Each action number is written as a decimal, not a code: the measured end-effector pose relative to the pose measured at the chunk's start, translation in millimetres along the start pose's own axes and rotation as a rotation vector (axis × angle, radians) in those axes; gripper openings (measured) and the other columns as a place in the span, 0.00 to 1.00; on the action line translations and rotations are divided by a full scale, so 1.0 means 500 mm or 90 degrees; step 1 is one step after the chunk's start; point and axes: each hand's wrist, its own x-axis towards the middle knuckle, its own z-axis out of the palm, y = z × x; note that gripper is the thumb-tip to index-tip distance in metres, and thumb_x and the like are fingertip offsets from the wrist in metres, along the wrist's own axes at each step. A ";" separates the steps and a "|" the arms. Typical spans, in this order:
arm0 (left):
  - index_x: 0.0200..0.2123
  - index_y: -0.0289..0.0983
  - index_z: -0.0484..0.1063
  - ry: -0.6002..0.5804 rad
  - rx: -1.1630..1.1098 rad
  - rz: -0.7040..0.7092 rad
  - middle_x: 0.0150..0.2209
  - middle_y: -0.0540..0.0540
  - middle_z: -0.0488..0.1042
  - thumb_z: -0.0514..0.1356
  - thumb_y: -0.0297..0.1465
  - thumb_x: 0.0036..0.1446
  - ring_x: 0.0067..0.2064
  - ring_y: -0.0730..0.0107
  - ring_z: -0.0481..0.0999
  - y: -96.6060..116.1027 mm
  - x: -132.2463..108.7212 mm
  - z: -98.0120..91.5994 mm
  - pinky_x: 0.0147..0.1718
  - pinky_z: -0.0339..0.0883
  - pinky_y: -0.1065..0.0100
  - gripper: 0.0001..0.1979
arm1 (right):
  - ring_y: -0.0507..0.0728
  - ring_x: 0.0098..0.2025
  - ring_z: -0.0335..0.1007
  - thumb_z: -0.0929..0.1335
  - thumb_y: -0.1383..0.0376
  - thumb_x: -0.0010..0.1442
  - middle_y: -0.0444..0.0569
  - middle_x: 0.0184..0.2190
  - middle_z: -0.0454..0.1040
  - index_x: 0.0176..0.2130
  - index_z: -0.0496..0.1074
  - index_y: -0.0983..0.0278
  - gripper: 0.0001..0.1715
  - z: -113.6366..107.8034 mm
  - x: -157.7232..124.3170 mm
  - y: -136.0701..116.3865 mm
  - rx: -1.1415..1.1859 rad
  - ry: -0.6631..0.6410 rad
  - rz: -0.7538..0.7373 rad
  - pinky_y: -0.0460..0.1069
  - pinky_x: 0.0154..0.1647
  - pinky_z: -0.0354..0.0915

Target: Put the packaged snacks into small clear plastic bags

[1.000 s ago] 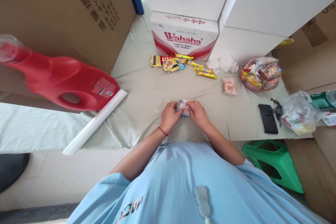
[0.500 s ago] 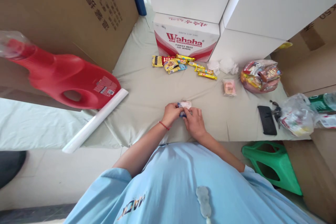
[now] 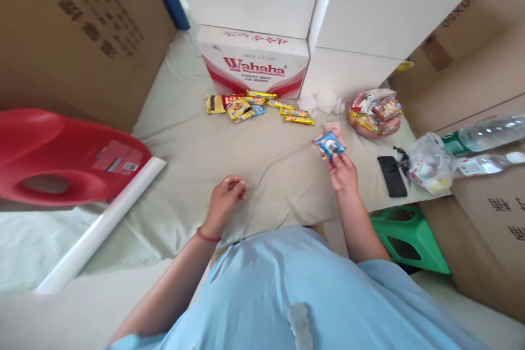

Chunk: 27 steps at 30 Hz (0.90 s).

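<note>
My right hand [image 3: 343, 174] grips a small blue snack packet [image 3: 330, 144] by its near edge, palm turned up. The packet is held over or against a pink-wrapped packet [image 3: 335, 128], which it partly covers; whether they touch I cannot tell. Over the cloth nearer my body, my left hand [image 3: 227, 200] has its fingers curled in, with nothing visible in them. A red band circles that wrist. To the right of the pink packet sits a round bowl [image 3: 375, 115] heaped with wrapped snacks.
Several yellow snack packets [image 3: 246, 106] lie before a Wahaha carton [image 3: 254, 68]. Crumpled white tissues [image 3: 324, 103] are beside them. A phone [image 3: 391, 176], a plastic bag [image 3: 430, 164] and bottles are at right. A red jug [image 3: 74, 158] and white roll [image 3: 102, 224] stand left.
My hands have parted. The right hand has carried the blue packet forward and right to the pink packet; the left has let go and moved left. The view has shifted right.
</note>
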 end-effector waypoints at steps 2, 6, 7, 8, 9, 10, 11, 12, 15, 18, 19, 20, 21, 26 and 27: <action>0.36 0.37 0.73 0.063 0.045 -0.016 0.26 0.51 0.75 0.67 0.45 0.47 0.26 0.71 0.72 -0.028 -0.006 -0.047 0.28 0.65 0.69 0.18 | 0.53 0.40 0.82 0.80 0.65 0.53 0.44 0.38 0.82 0.41 0.76 0.62 0.16 -0.069 0.048 -0.046 0.046 0.121 -0.017 0.50 0.47 0.78; 0.39 0.39 0.73 0.133 0.161 -0.011 0.28 0.51 0.77 0.64 0.47 0.52 0.28 0.67 0.74 -0.076 -0.023 -0.118 0.31 0.69 0.66 0.19 | 0.49 0.33 0.80 0.77 0.72 0.56 0.39 0.28 0.78 0.35 0.71 0.62 0.13 -0.173 0.118 -0.099 0.036 0.307 -0.025 0.47 0.43 0.78; 0.39 0.40 0.73 0.129 0.206 -0.004 0.28 0.50 0.77 0.62 0.48 0.54 0.28 0.65 0.76 -0.084 -0.030 -0.128 0.31 0.70 0.65 0.19 | 0.49 0.31 0.78 0.76 0.73 0.57 0.38 0.26 0.76 0.34 0.69 0.62 0.13 -0.186 0.132 -0.102 0.025 0.326 -0.020 0.47 0.42 0.78; 0.40 0.40 0.73 0.114 0.261 0.007 0.28 0.50 0.78 0.61 0.49 0.56 0.29 0.63 0.77 -0.090 -0.038 -0.136 0.31 0.70 0.64 0.19 | 0.48 0.30 0.77 0.76 0.73 0.57 0.37 0.25 0.75 0.32 0.68 0.62 0.14 -0.193 0.146 -0.101 0.014 0.337 -0.013 0.46 0.41 0.78; 0.40 0.40 0.74 0.091 0.322 0.025 0.28 0.49 0.78 0.59 0.50 0.57 0.29 0.61 0.78 -0.096 -0.046 -0.143 0.31 0.70 0.63 0.19 | 0.48 0.28 0.76 0.76 0.74 0.56 0.36 0.24 0.73 0.32 0.67 0.62 0.15 -0.195 0.159 -0.099 0.001 0.344 -0.004 0.46 0.40 0.78; 0.40 0.41 0.75 0.057 0.384 0.052 0.29 0.48 0.79 0.58 0.50 0.59 0.30 0.60 0.79 -0.101 -0.056 -0.150 0.30 0.70 0.63 0.19 | 0.48 0.28 0.75 0.76 0.74 0.56 0.36 0.23 0.73 0.31 0.67 0.62 0.16 -0.194 0.171 -0.094 -0.014 0.346 0.007 0.46 0.39 0.78; 0.40 0.41 0.75 0.017 0.442 0.093 0.30 0.48 0.80 0.57 0.49 0.61 0.30 0.60 0.79 -0.107 -0.064 -0.159 0.30 0.70 0.63 0.18 | 0.49 0.27 0.75 0.76 0.74 0.55 0.36 0.23 0.73 0.31 0.67 0.62 0.16 -0.189 0.182 -0.089 -0.030 0.342 0.018 0.46 0.39 0.79; 0.41 0.42 0.76 -0.024 0.491 0.149 0.32 0.47 0.81 0.56 0.48 0.63 0.31 0.60 0.80 -0.113 -0.072 -0.169 0.30 0.71 0.63 0.17 | 0.49 0.28 0.76 0.76 0.75 0.55 0.37 0.24 0.74 0.32 0.68 0.62 0.15 -0.181 0.191 -0.084 -0.048 0.332 0.029 0.47 0.39 0.79; 0.41 0.42 0.77 -0.088 0.599 0.391 0.39 0.45 0.84 0.54 0.41 0.69 0.37 0.60 0.84 -0.137 -0.086 -0.212 0.37 0.74 0.63 0.14 | 0.50 0.30 0.78 0.75 0.74 0.57 0.39 0.26 0.76 0.34 0.70 0.62 0.12 -0.150 0.213 -0.068 -0.109 0.291 0.055 0.49 0.41 0.81; 0.50 0.41 0.78 -0.050 0.701 0.621 0.52 0.39 0.84 0.56 0.36 0.69 0.52 0.51 0.84 -0.160 -0.080 -0.262 0.54 0.72 0.54 0.13 | 0.51 0.33 0.79 0.74 0.72 0.59 0.41 0.28 0.77 0.34 0.68 0.61 0.11 -0.120 0.229 -0.057 -0.194 0.267 0.062 0.49 0.42 0.80; 0.54 0.41 0.77 -0.046 0.730 0.665 0.56 0.37 0.82 0.56 0.36 0.69 0.56 0.49 0.82 -0.166 -0.075 -0.276 0.60 0.68 0.51 0.15 | 0.51 0.34 0.79 0.74 0.70 0.60 0.41 0.28 0.77 0.34 0.68 0.61 0.12 -0.112 0.233 -0.056 -0.230 0.262 0.063 0.49 0.42 0.80; 0.59 0.40 0.75 -0.055 0.753 0.692 0.60 0.36 0.80 0.56 0.36 0.70 0.59 0.48 0.80 -0.170 -0.069 -0.286 0.65 0.64 0.49 0.19 | 0.52 0.34 0.79 0.75 0.68 0.60 0.42 0.29 0.77 0.35 0.68 0.61 0.12 -0.107 0.235 -0.058 -0.270 0.256 0.066 0.49 0.41 0.80; 0.64 0.40 0.72 -0.069 0.770 0.704 0.62 0.36 0.78 0.55 0.35 0.70 0.62 0.48 0.79 -0.173 -0.064 -0.293 0.68 0.59 0.49 0.22 | 0.53 0.35 0.79 0.75 0.67 0.61 0.43 0.29 0.77 0.35 0.68 0.61 0.11 -0.105 0.236 -0.063 -0.314 0.251 0.069 0.50 0.41 0.80; 0.73 0.39 0.61 -0.080 0.786 0.720 0.66 0.36 0.75 0.55 0.34 0.71 0.63 0.52 0.79 -0.176 -0.059 -0.291 0.74 0.50 0.52 0.30 | 0.66 0.51 0.76 0.78 0.63 0.54 0.55 0.42 0.78 0.47 0.72 0.63 0.22 -0.111 0.210 -0.128 -0.566 0.258 0.004 0.61 0.54 0.74; 0.74 0.39 0.61 -0.072 0.784 0.721 0.66 0.36 0.75 0.55 0.34 0.70 0.62 0.52 0.79 -0.176 -0.061 -0.288 0.74 0.49 0.52 0.30 | 0.67 0.57 0.73 0.77 0.63 0.54 0.58 0.47 0.77 0.49 0.72 0.63 0.24 -0.108 0.205 -0.142 -0.610 0.257 -0.035 0.62 0.59 0.70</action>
